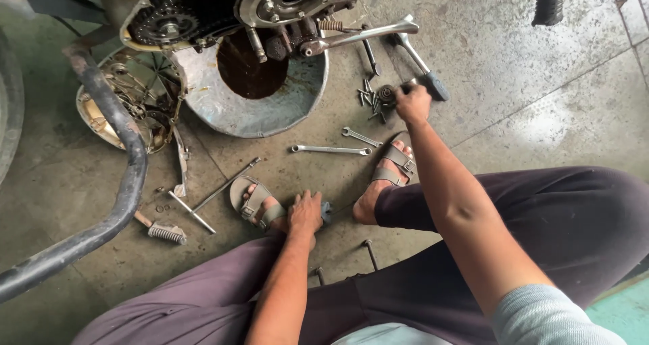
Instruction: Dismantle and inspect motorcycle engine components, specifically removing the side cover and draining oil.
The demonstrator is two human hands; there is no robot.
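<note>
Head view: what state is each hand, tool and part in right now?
Right hand: closed around a small dark gear beside loose bolts.
Left hand: resting on the concrete floor, fingers over a small grey part.
Round metal drain pan: holds dark oil.
Two silver spanners: lying flat, untouched.
Engine side: cover off, chain exposed.

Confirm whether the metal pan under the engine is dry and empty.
No. The metal pan under the engine holds a dark brown pool of liquid on its upper side.
</note>
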